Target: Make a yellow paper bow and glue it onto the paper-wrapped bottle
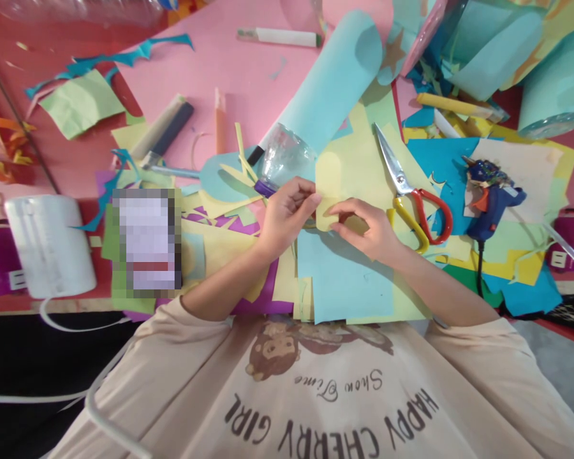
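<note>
Between my two hands is a small yellow paper strip [328,178] with rounded ends. My left hand [291,213] pinches its left edge between thumb and fingers. On the other side, my right hand [366,226] grips the strip's lower right edge with thumb and forefinger. Just beyond the hands lies a clear plastic bottle [287,159] joined to a light blue paper tube [337,73]. Scissors [402,185] with red and yellow handles rest right of my right hand, blades pointing away. Under my wrists is a light blue paper sheet [351,277].
A blue hot glue gun [495,201] with a black cord lies at the right. At the left are a phone [148,242] and a white device [50,245] with a cable. A cutter [169,127], a marker [280,37] and several paper scraps cover the pink paper [196,76].
</note>
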Demonstrator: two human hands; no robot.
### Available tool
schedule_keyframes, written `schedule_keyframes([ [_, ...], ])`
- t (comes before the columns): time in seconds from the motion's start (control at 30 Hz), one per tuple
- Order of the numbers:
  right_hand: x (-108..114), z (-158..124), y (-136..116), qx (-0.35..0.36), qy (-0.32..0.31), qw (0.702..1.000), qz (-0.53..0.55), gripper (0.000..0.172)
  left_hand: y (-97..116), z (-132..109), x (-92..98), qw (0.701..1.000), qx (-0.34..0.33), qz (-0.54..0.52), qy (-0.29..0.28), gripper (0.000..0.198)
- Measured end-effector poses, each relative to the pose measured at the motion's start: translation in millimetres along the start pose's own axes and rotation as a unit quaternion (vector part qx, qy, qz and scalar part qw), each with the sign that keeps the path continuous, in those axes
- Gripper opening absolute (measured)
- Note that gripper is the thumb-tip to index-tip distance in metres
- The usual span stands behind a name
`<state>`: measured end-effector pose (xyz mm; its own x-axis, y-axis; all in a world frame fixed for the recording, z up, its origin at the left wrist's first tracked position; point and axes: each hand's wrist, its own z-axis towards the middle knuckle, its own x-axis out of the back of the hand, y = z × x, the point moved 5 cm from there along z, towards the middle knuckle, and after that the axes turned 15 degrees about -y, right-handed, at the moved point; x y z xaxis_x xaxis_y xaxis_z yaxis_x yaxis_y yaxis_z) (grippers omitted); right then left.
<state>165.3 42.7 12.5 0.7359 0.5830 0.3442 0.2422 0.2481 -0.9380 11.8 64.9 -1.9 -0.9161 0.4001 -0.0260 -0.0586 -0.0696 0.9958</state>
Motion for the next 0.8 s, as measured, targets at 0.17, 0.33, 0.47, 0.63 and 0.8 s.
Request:
schedule_keyframes([
  [0.17, 4.2, -0.3, 0.1, -0.001, 0.025, 1.0, 0.018, 0.014, -2.0, -0.3, 1.1, 0.999, -0.016, -0.027, -0.008, 0.024],
  [0.33, 5.0, -0.7, 3.5, -0.032, 0.024, 0.998, 0.049, 0.02, 3.4, -0.2, 1.3, 0.999, -0.023, 0.023, -0.002, 0.014],
  [0.47, 6.3, -1.8, 7.8, -0.063, 0.034, 0.994, 0.086, 0.019, 2.0, -1.2, 1.1, 1.0, -0.015, 0.016, -0.008, 0.008],
  [0.63, 8.0, -1.7, 9.4, -0.081, 0.041, 0.986, 0.139, 0.02, -2.3, -2.9, 0.1, 0.999, -0.011, 0.016, -0.03, 0.012],
  [0.8, 9.6, -1.7, 7.9, -0.08, 0.062, 0.98, 0.169, 0.025, -1.9, -5.1, -4.6, 0.996, -0.013, 0.037, -0.075, 0.02],
])
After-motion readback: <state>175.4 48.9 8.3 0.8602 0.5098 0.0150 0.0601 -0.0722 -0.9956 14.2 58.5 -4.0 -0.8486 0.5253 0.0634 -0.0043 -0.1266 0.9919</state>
